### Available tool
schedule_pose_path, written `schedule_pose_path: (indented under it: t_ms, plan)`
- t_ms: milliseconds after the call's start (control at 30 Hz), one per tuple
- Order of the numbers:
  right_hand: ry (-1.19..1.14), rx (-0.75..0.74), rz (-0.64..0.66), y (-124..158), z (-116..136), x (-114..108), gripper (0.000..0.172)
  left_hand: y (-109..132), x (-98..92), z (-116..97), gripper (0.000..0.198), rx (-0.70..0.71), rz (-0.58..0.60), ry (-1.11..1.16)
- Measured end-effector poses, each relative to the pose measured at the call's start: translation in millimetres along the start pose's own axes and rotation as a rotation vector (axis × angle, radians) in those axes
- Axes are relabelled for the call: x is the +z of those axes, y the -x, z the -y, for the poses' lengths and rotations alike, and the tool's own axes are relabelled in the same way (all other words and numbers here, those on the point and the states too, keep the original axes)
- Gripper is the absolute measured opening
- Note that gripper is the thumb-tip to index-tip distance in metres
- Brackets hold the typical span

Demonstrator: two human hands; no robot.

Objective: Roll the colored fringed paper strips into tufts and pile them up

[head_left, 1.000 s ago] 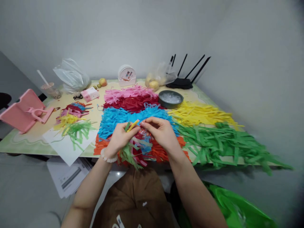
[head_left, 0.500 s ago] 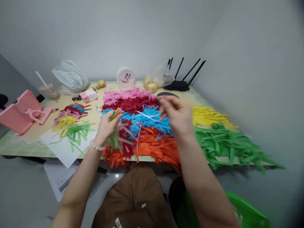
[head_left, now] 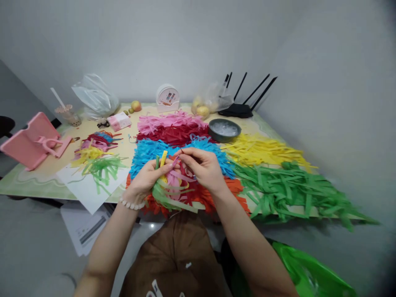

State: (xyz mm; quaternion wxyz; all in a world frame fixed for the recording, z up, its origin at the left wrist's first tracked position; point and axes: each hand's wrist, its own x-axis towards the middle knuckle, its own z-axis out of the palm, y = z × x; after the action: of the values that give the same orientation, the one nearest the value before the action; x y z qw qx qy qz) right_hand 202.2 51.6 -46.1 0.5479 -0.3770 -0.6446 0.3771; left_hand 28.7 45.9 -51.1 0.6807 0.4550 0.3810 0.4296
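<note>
My left hand [head_left: 147, 178], with a beaded bracelet at the wrist, is closed on a bunch of fringed paper tassels [head_left: 173, 190] in green, yellow and pink. Their twisted ends poke up past the fingers and the fringes hang below. Close against it, my right hand [head_left: 204, 167] pinches a thin dark red end, seemingly of a red tassel hanging between the hands. Beneath both hands spread fringed paper strips: blue [head_left: 147, 153], orange [head_left: 239, 187], dark red [head_left: 173, 134] and pink [head_left: 173, 119].
Yellow [head_left: 266, 150] and green strips [head_left: 287, 192] cover the right side. Behind are a grey bowl [head_left: 225, 131], bagged fruit [head_left: 202, 110] and a black router [head_left: 236, 110]. To the left lie finished-looking tassels [head_left: 102, 167], white paper [head_left: 77, 185] and a pink stand [head_left: 34, 138].
My right hand has come down and left to meet my left hand. The white string seen over the blue strips no longer shows there. The bowl is uncovered.
</note>
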Motion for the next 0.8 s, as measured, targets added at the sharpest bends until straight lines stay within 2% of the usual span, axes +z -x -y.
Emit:
schedule_pose_path:
  t_ms: [67, 200, 333, 500, 667, 800]
  plan:
    - [0.088, 0.007, -0.079, 8.0, 1.1, 1.9, 0.020, 1.1, -1.5, 2.6, 0.041, 0.036, -0.079, 0.002]
    - [0.264, -0.025, -0.178, 29.1, 6.1, 10.2, 0.021, 4.7, -1.1, 5.6, 0.031, 0.225, -0.251, -0.131]
    - [0.358, -0.074, -0.184, 40.9, 7.2, 18.7, 0.018, 8.6, 4.3, 6.8, 0.026, 0.322, -0.304, -0.273]
    - [0.403, -0.085, -0.205, 42.2, 7.6, 21.2, 0.018, 10.4, 7.5, 8.8, 0.025, 0.391, -0.335, -0.371]
    - [0.406, -0.035, -0.178, 42.2, 9.7, 18.8, 0.019, 10.1, 6.2, 10.4, 0.021, 0.443, -0.343, -0.505]
    - [0.390, 0.030, -0.149, 40.2, 7.7, 16.8, 0.018, 10.5, 4.9, 16.1, 0.014, 0.603, -0.395, -0.750]
